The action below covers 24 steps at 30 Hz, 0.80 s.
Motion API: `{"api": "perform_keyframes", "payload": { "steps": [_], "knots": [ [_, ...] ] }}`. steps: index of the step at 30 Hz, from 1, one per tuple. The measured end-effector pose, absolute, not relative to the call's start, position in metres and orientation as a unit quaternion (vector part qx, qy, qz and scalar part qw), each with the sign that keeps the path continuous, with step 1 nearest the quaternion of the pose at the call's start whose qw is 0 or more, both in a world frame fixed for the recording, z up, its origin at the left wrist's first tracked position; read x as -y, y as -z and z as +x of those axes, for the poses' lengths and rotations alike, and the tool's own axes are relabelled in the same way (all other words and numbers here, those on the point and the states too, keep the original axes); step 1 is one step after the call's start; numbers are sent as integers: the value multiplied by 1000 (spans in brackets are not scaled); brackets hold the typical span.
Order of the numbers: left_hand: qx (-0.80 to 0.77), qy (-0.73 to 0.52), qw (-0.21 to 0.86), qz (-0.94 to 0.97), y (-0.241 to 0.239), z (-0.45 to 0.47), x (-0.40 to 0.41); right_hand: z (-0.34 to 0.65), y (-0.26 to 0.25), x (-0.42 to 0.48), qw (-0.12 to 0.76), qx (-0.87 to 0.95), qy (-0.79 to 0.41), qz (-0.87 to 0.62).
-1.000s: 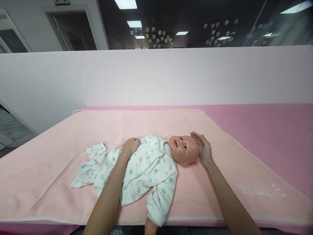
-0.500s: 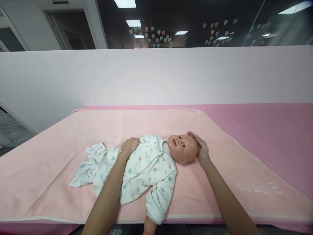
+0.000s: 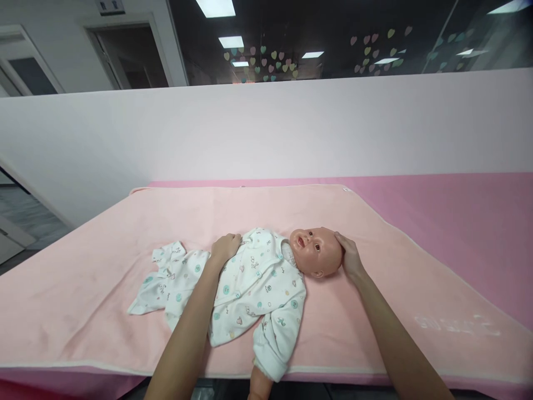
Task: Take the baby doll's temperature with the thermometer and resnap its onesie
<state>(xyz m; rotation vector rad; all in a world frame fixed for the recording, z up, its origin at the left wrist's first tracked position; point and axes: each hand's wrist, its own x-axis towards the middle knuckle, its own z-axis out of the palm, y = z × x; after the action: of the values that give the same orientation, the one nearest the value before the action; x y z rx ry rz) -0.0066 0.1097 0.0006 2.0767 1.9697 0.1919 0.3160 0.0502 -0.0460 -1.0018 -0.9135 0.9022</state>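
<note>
A baby doll [image 3: 318,253] lies on its back, head to the right, in a white top [image 3: 258,278] printed with small coloured figures. White printed trousers [image 3: 160,283] stretch out to the left. My left hand [image 3: 226,248] lies across the doll's waist, its fingers curled over the far side of the clothes. Against the crown of the doll's head rests my right hand [image 3: 348,256], fingers extended and partly hidden behind the head. The doll's near arm [image 3: 260,383] comes out of its sleeve and hangs past the front edge.
A peach blanket [image 3: 95,239] with a pale border covers much of the pink padded surface [image 3: 449,222]. Behind stands a low white wall [image 3: 266,130], with dark glass [image 3: 312,33] above it. The surface's front edge runs close beneath my forearms.
The view has shifted and tilted slightly. My right fingers have slid back from the top of the doll's head toward the crown. My left hand stays at the waist.
</note>
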Motion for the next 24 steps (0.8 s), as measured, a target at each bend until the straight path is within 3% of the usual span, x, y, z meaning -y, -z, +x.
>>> {"api": "perform_keyframes", "payload": {
  "steps": [13, 24],
  "knots": [
    [-685, -68, 143, 711, 0, -4, -112, 302, 39, -46, 712, 420, -347, -444],
    [-689, -95, 148, 704, 1, -4, -114, 298, 39, -47, 710, 415, -368, -434]
  ]
}}
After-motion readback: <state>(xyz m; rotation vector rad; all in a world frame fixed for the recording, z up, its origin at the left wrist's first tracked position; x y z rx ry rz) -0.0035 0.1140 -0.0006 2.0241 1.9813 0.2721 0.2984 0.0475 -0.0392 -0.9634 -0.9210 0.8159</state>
